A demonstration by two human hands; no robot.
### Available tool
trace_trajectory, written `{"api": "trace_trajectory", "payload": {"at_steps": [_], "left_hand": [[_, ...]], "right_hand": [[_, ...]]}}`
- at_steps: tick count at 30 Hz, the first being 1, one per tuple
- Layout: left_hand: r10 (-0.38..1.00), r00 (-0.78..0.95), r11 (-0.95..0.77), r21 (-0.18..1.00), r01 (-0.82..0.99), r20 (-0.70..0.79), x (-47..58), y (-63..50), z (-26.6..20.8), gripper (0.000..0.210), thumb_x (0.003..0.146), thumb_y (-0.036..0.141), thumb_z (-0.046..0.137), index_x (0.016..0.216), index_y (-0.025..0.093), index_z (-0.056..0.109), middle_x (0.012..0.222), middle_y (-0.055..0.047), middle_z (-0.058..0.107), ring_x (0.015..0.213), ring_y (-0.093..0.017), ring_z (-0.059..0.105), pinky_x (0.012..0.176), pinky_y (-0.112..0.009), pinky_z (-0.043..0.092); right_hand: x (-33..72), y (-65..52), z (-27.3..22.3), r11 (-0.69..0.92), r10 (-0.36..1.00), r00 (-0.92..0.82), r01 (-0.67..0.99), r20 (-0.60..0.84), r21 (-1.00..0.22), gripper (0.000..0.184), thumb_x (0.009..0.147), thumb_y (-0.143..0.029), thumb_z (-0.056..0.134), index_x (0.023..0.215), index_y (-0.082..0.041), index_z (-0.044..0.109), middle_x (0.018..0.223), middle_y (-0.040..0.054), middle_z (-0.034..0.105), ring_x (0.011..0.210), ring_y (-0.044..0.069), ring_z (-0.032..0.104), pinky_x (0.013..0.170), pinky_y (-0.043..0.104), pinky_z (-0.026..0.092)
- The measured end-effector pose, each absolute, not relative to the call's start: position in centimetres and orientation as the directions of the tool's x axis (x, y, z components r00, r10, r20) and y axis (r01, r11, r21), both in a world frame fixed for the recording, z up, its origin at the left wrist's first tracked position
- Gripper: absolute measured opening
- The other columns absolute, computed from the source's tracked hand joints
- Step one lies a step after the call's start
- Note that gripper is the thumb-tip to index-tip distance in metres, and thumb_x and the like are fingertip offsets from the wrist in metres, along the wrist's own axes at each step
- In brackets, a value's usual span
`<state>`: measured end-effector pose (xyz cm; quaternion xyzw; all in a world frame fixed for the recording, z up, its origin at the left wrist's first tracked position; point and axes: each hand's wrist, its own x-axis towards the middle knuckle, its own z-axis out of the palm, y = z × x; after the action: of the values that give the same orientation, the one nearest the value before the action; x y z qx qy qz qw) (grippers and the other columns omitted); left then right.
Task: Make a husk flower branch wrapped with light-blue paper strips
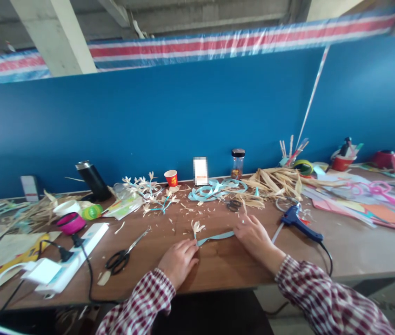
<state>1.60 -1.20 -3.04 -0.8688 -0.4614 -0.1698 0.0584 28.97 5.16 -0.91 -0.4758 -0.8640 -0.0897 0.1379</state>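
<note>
A small cream flower (197, 227), which looks made of dried husk, stands up at the fingertips of my left hand (179, 261). Those fingers are closed at its base, where the stem is mostly hidden. From there a light blue strip of paper or ribbon (216, 237) runs right, just above the tabletop. My right hand (258, 239) pinches the strip's other end, its fingertips partly hidden. Beyond the hands lie a coil of the same blue strip (214, 190) and small scissors (234, 205). To the right rests a blue glue gun (300, 223).
Black scissors (117, 262) and a white power strip (75, 260) lie on the left. Finished-looking flowers (148, 188), a red paper cup (171, 178), a lidded jar (237, 164) and dried husks (274, 184) line the back, before a blue partition (183, 111). Scraps litter the wooden table (214, 274).
</note>
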Motion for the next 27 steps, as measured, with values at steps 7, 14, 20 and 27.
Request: {"api": "trace_trajectory", "payload": {"at_steps": [7,14,20,27], "left_hand": [[0.829,0.465,-0.513,0.091,0.854,0.311,1.9,-1.7,-2.2,0.045,0.078,0.024,0.062,0.121,0.020,0.051,0.117,-0.009,0.062,0.110,-0.025,0.056,0.093,-0.041,0.048],[0.816,0.489,-0.532,0.068,0.844,0.308,1.6,-1.4,-3.5,0.041,0.079,0.032,0.062,0.118,0.023,0.056,0.125,-0.007,0.058,0.113,-0.026,0.053,0.095,-0.045,0.046],[0.806,0.503,-0.554,0.099,0.827,0.313,0.6,-0.7,-4.9,0.043,0.082,0.041,0.055,0.122,0.025,0.053,0.128,-0.006,0.057,0.116,-0.026,0.052,0.096,-0.045,0.046],[0.804,0.508,-0.561,0.112,0.820,0.308,0.8,-1.3,-4.1,0.025,0.083,0.032,0.055,0.106,0.023,0.058,0.129,-0.004,0.056,0.123,-0.025,0.046,0.097,-0.043,0.045]], "right_hand": [[30.8,4.5,-1.2,0.490,0.819,-0.512,0.859,0.257,0.149,0.029,0.084,-0.004,0.042,0.100,-0.016,0.063,0.103,0.0130,0.065,0.107,0.029,0.050,0.090,0.045,0.038],[32.8,2.7,0.6,0.548,0.788,-0.527,0.836,0.317,0.028,0.027,0.087,-0.011,0.044,0.105,-0.021,0.062,0.112,0.0078,0.062,0.112,0.023,0.048,0.093,0.035,0.038],[36.5,-0.2,2.1,0.398,0.849,-0.357,0.917,0.390,-0.026,0.025,0.089,-0.018,0.042,0.103,-0.022,0.062,0.097,0.0049,0.064,0.090,0.020,0.054,0.080,0.031,0.044],[43.4,1.4,0.7,-0.041,0.918,0.020,0.998,0.395,0.043,0.027,0.084,-0.025,0.052,0.108,-0.016,0.057,0.104,0.0134,0.059,0.094,0.028,0.054,0.077,0.037,0.043]]}}
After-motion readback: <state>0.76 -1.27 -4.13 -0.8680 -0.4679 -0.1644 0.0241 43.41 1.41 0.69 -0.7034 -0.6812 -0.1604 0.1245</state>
